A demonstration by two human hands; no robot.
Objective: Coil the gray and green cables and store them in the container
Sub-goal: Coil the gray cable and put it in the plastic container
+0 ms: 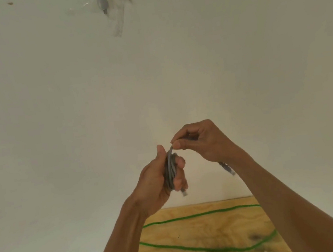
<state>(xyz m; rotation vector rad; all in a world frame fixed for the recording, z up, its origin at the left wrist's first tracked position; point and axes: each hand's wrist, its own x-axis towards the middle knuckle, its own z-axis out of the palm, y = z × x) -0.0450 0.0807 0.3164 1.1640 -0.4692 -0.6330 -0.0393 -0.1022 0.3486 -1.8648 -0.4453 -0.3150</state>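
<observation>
Gray cable (171,170) coil gripped in left hand (158,182), right hand (201,142) pinching its strand, green cable (198,248) on plywood (207,230)

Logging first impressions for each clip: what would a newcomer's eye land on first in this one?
Two bare hands raised mid-frame against a plain pale wall: the left hand grips a bundle of coiled thin gray cable, while the right hand pinches its free strand just above. Below them, a bright green cable lies uncoiled in loose loops across a light plywood board.
</observation>
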